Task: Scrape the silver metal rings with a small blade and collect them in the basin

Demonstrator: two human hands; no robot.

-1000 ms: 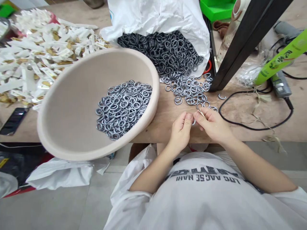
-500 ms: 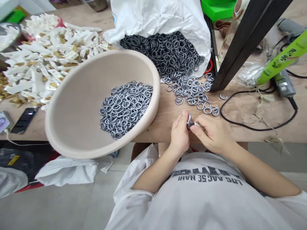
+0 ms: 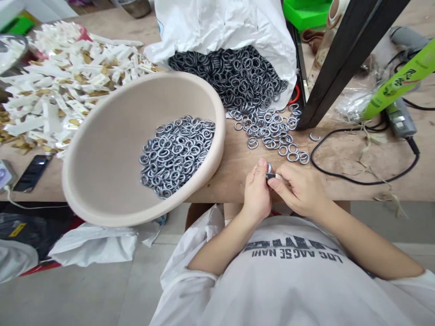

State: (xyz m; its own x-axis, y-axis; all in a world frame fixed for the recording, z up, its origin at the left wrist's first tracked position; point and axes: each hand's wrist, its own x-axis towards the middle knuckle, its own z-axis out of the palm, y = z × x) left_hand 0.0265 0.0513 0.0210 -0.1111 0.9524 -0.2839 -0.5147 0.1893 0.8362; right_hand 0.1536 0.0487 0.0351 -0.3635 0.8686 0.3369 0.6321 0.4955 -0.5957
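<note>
Left hand [image 3: 256, 192] and right hand [image 3: 299, 190] closed, fingertips pinching a small metal ring [image 3: 269, 168] over the near edge of the desk [image 3: 231, 176]; probably held close for steadiness. Loose rings [image 3: 268, 131] lie just far, within reach; beige basin [image 3: 102, 181] of rings [image 3: 176, 156] left.

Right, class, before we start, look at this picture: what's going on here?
A person is pinching a small metal ring between the left hand and right hand, over a wooden workbench. Silver rings lie in a beige bowl, and darker rings spill from a white plastic bag onto the bench.
</note>
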